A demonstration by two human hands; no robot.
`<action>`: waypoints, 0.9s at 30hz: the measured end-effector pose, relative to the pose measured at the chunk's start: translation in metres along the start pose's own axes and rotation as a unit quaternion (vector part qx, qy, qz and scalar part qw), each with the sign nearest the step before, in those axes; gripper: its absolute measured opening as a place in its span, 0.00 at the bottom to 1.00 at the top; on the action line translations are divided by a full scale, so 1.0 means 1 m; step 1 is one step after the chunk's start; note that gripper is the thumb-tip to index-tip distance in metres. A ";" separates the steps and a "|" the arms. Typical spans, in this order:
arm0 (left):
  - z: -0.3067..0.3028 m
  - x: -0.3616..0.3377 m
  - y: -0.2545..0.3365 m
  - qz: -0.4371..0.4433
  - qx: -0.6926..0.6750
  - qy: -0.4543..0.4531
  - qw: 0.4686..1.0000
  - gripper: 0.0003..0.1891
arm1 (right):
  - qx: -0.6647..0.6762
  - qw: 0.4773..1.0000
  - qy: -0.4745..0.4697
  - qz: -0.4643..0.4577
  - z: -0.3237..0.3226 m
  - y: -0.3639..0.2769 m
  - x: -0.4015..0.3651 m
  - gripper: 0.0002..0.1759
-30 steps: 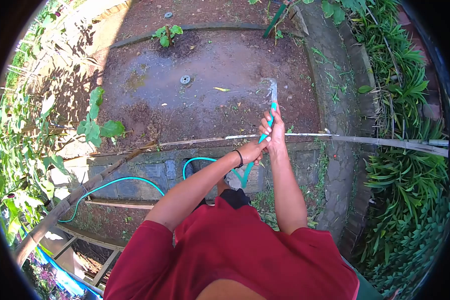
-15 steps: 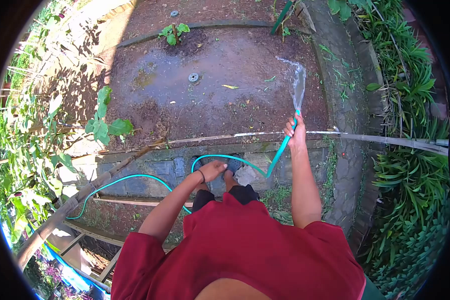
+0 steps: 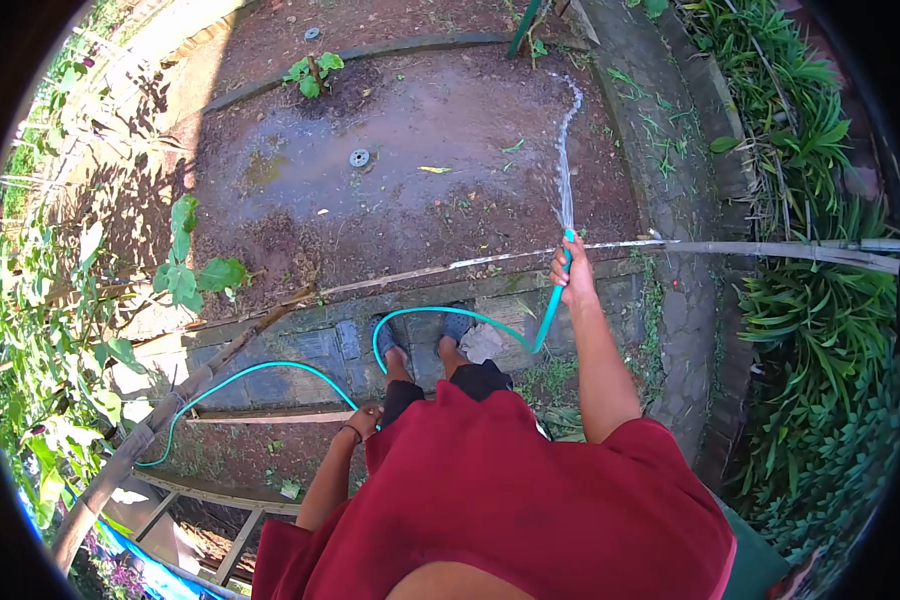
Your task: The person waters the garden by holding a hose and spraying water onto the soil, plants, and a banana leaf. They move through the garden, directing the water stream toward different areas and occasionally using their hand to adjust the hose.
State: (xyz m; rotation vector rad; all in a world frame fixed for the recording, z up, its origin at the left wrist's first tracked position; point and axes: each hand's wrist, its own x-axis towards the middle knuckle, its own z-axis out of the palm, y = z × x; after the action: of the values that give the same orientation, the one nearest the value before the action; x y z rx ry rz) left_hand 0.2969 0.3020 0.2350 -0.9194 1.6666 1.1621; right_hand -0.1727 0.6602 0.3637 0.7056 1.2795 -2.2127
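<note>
My right hand (image 3: 576,278) grips a turquoise garden hose (image 3: 546,322) near its open end, out ahead of me and above a bamboo rail. A stream of water (image 3: 565,165) leaves the end and curves onto the wet soil (image 3: 420,120). Low by my left thigh, my left hand (image 3: 367,421) has its fingers curled at another stretch of the same hose. Part of that stretch is hidden by the hand and my body. Between the two hands the hose loops over the paving past my feet.
A bamboo rail (image 3: 400,272) crosses in front of me. Leafy seedlings (image 3: 313,76) and a round grey disc with holes (image 3: 359,158) are in the muddy bed. Dense green plants (image 3: 810,330) border the right side. A wooden ladder-like frame (image 3: 240,545) lies at lower left.
My left hand has dropped from over my feet to beside my left thigh, at the hose. The right hand has shifted slightly left and down in view, and the water stream looks narrower.
</note>
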 end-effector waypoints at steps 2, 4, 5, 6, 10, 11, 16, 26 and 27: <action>-0.014 -0.007 0.035 -0.030 -0.065 -0.066 0.995 0.23 | 0.096 0.995 -0.021 -0.002 -0.007 0.003 0.006 0.12; -0.017 -0.009 0.064 0.020 -0.131 -0.030 0.991 0.26 | 0.108 0.993 -0.035 -0.007 -0.003 0.003 0.007 0.13; -0.022 -0.004 0.073 0.020 -0.131 -0.030 0.991 0.26 | 0.052 0.998 -0.029 -0.001 0.004 0.003 0.005 0.11; -0.024 0.007 0.072 0.064 -0.129 -0.014 0.989 0.25 | -0.005 1.000 -0.023 0.007 0.013 0.002 0.000 0.10; -0.046 0.010 0.103 0.123 -0.086 0.036 0.988 0.24 | 0.077 0.996 -0.043 -0.012 0.005 0.000 0.015 0.09; -0.049 0.008 0.109 0.119 -0.090 0.039 0.988 0.24 | 0.089 0.995 -0.046 -0.020 0.000 -0.001 0.019 0.09; -0.050 0.005 0.099 0.092 -0.107 0.047 0.989 0.26 | -0.028 0.996 -0.089 0.008 0.029 -0.013 0.006 0.19; 0.006 0.012 -0.002 0.045 -0.097 0.098 0.989 0.26 | -0.074 0.927 -0.297 0.217 0.127 0.037 -0.045 0.24; 0.008 0.008 -0.003 0.037 -0.084 0.088 0.992 0.26 | -0.114 0.906 -0.312 0.262 0.138 0.044 -0.048 0.25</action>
State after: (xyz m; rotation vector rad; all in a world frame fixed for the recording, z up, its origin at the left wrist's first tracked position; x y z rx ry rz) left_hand 0.2992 0.3080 0.2247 -1.1001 1.7748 1.3198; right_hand -0.1350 0.5262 0.4260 0.1768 0.8621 -1.6119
